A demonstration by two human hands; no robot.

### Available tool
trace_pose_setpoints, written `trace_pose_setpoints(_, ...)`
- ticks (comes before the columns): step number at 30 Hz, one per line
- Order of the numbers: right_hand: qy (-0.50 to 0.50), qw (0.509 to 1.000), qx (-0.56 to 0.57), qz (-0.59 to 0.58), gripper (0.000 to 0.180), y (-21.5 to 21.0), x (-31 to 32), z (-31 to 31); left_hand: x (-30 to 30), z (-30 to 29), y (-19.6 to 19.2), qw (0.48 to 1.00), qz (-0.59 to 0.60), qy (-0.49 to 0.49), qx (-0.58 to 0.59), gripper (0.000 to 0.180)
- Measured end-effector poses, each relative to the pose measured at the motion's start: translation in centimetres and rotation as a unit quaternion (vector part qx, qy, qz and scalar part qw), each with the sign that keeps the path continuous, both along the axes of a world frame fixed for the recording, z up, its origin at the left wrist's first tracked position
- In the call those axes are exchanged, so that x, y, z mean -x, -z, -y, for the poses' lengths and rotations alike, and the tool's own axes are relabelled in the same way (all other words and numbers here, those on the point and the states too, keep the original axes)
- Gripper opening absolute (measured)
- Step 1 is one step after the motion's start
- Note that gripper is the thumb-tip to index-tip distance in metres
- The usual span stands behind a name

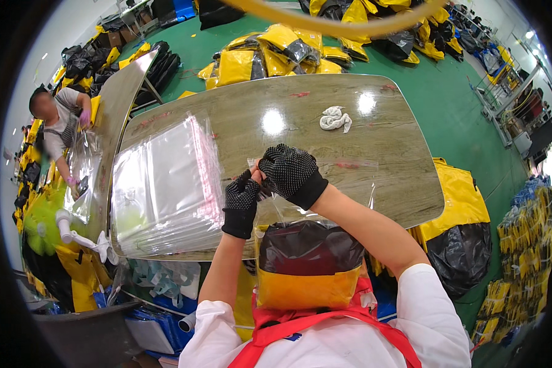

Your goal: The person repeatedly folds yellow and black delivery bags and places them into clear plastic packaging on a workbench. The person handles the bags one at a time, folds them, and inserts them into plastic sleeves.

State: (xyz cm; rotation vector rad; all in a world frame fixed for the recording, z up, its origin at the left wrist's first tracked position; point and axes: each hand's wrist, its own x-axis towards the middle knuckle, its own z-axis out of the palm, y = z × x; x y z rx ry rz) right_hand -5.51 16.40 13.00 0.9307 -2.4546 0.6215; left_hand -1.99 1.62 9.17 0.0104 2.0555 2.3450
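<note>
Nearest the wearer, at the red apron, lies a black-and-yellow folded bundle in clear plastic. It sits at the middle of the tabletop's near edge and appears to overhang it. The bundle's longer side runs left to right, roughly along that edge; its black half faces the tabletop, its yellow half the wearer.

Loose clear film spreads from the bundle's far side onto the tabletop. Both hands are just beyond the bundle, in dark dotted gloves with some fingertips bare. The left hand is the nearer, just off the bundle's far left corner; the right hand is farther over. From both grips the bundle lies back toward the wearer and somewhat right. Each grip is closed, fingertips meeting; whether film is pinched between them cannot be confirmed.

A stack of clear bags with a reddish edge strip covers the tabletop's left end. A crumpled white cloth lies near the far right corner. Beyond the far edge, yellow-and-black packs are heaped on the green floor; a co-worker is at far left.
</note>
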Motion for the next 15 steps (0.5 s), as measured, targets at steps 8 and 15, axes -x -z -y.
trace_pose_setpoints(8,0.062,0.998,-0.017,-0.003,0.019,-1.0,1.8,-1.3,0.3,-0.1,0.1,0.997,-0.035,0.002,0.069,0.034)
trace_pose_setpoints(15,0.006,0.992,0.099,0.08,0.013,-1.6,-0.4,-4.3,0.2,-0.8,-1.5,0.999,-0.002,0.006,0.049,0.031)
